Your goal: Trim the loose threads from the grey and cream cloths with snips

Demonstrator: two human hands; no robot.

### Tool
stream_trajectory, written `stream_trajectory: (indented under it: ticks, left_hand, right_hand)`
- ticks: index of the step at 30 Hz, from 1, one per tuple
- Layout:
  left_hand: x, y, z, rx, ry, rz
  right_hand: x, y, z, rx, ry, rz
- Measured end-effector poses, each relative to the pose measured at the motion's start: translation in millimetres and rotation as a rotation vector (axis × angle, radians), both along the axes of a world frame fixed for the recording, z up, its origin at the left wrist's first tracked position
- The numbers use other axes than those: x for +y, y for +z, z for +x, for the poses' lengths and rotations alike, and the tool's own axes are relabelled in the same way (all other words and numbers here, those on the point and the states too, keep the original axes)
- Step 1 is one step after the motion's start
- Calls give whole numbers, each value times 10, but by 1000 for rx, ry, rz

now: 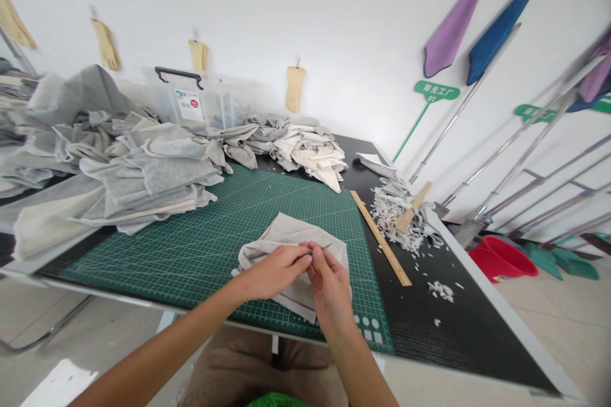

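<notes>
My left hand (281,272) and my right hand (329,289) meet over a folded light-grey cloth (291,229), fingertips pinched together. From between the fingers pokes a thin, dark, pointed piece (327,246), perhaps a blade or scissor tip; most of it is hidden by the fingers. Both hands seem to be on this small piece, though the exact grip of each is hard to see. Beneath them the cloth lies on a green cutting mat (200,248) close to the front edge of the table.
Grey cloths (157,172) are heaped at the left, and cream cloths (312,152) at the back. A wooden ruler (382,241) lies along the mat's right edge, beside fabric scraps (401,219). Behind stands a clear plastic box (176,102). A red bucket (503,257) is on the floor.
</notes>
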State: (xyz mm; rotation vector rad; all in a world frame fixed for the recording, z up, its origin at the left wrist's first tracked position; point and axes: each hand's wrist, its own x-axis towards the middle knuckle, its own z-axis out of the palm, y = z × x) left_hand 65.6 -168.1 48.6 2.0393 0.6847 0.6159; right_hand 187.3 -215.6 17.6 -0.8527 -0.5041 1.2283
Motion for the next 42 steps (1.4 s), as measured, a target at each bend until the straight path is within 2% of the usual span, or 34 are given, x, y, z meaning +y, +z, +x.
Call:
stream_trajectory:
  ticks: [8, 16, 29, 37, 42]
  left_hand:
    - [-6, -38, -57, 37, 13, -43]
    - [11, -18, -69, 7, 28, -12]
    - [-5, -17, 36, -17, -13, -7]
    - [-8, -72, -47, 13, -28, -53]
    - [-2, -54, -52, 15, -14, -29]
  right_hand:
    - [1, -23, -68, -7, 22, 2]
    - [40, -18, -84, 2, 15, -3]
    - [-15, -15, 22, 1, -17, 10]
    - [-30, -69, -29, 22, 20, 4]
    - [-20, -52, -39, 26, 7, 19]
